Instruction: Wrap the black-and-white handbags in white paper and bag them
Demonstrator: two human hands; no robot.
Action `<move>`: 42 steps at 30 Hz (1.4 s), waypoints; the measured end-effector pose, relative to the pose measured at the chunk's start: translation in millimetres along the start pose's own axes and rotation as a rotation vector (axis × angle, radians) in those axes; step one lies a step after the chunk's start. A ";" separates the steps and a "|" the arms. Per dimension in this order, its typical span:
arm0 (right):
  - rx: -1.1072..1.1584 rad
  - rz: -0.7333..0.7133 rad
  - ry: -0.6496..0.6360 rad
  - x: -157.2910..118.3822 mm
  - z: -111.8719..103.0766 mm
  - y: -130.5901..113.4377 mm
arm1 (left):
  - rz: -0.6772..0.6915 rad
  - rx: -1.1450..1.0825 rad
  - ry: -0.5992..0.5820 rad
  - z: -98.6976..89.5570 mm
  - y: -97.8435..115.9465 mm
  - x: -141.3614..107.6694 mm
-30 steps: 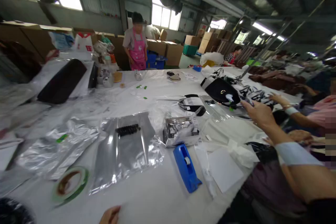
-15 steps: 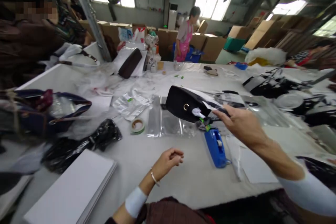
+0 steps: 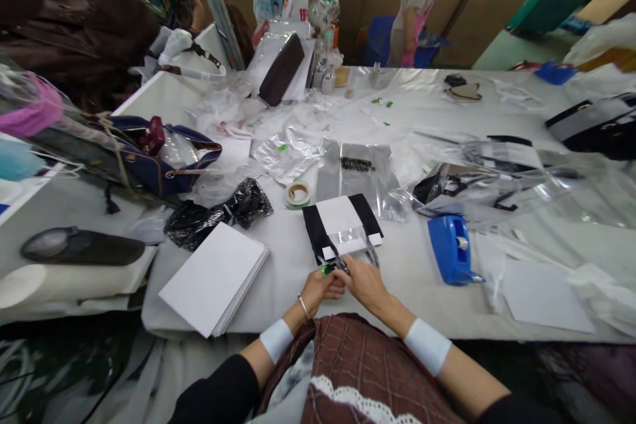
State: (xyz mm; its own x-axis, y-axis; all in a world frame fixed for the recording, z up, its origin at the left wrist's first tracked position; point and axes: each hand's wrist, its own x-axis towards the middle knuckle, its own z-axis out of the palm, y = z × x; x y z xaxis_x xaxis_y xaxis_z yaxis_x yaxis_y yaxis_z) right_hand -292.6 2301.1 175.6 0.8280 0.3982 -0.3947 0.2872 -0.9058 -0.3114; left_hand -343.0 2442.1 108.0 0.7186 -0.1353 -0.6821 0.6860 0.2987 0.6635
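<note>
A black handbag (image 3: pixel 311 228) lies on the table right in front of me, with a white sheet (image 3: pixel 340 213) across its middle. Its two thin handles, wrapped in clear film, reach toward my body. My right hand (image 3: pixel 368 285) is closed on one handle. Beside it and touching it, my left hand (image 3: pixel 322 290) has its fingers curled at that handle's end, next to a small green tag (image 3: pixel 326 269). The fingertips of both hands partly hide the grip.
A blue tape dispenser (image 3: pixel 450 252) stands to the right, and a tape roll (image 3: pixel 298 195) lies beyond the handbag. On the left are a stack of white boards (image 3: pixel 213 278) and a black plastic bundle (image 3: pixel 218 212). Clear bags (image 3: pixel 358 169) lie farther back. Another person stands across the table.
The handbag has come down from the air onto the table near me. My right hand has drawn inward, and my left hand has joined it at the handle. The view has tilted down.
</note>
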 end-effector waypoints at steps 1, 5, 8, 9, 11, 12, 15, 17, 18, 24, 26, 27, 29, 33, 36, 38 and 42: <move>0.056 -0.012 -0.058 -4.4 9.6 2.9 | -0.023 0.071 0.018 -11.1 -4.9 -1.9; 0.290 -0.072 -0.131 -20.4 39.0 23.6 | -0.033 0.207 0.164 -56.5 -6.0 -17.6; 0.591 0.024 -0.041 -26.6 46.9 33.8 | 0.162 0.285 0.347 -73.5 9.1 -38.8; 0.725 0.070 -0.037 -27.4 47.0 34.0 | 0.232 0.322 0.369 -72.1 15.6 -45.5; 1.015 0.148 -0.056 -27.9 44.7 30.1 | 0.320 0.406 0.305 -57.5 28.1 -53.8; 1.156 0.161 -0.067 -28.0 42.6 26.9 | 0.328 0.448 0.219 -45.4 33.4 -54.5; 1.478 0.123 -0.030 -29.7 34.6 20.2 | 0.334 0.582 -0.063 0.9 44.1 -42.4; 1.624 0.081 0.051 -32.9 29.1 23.4 | 0.347 0.660 -0.211 31.6 47.0 -26.9; 1.685 0.075 0.084 -35.4 26.6 28.0 | 0.347 0.688 -0.265 45.1 47.5 -18.6; 1.746 0.277 0.338 -54.5 11.0 101.6 | 0.395 0.912 -0.450 85.9 55.2 21.7; 1.651 0.453 0.621 -61.1 0.2 147.0 | 0.573 1.031 -0.322 81.6 69.1 34.7; 1.600 0.544 0.772 -64.4 -6.5 173.4 | 0.678 1.083 -0.213 76.2 79.0 42.8; 1.526 0.716 1.014 -70.4 -21.8 230.0 | 0.870 1.197 0.053 60.6 102.7 62.6; 1.420 0.928 1.247 -74.5 -53.4 336.1 | 0.860 1.543 0.488 27.3 148.2 104.2; 1.347 1.044 1.305 -71.4 -69.4 390.5 | 0.514 1.678 0.427 17.8 167.3 120.3; 1.270 1.124 1.340 -69.0 -72.9 408.6 | 0.359 1.671 0.301 20.7 171.1 120.1; 1.073 1.172 1.390 -61.7 -66.1 387.4 | 0.436 1.707 0.176 44.4 159.3 99.2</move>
State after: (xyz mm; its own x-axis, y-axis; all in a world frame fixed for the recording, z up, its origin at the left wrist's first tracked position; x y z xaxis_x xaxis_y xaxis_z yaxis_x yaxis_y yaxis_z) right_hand -200.7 1916.0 136.5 0.2464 -0.9592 -0.1384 -0.4100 0.0262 -0.9117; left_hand -157.4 2434.3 159.7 0.9235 -0.1949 -0.3305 -0.1086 -0.9589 0.2619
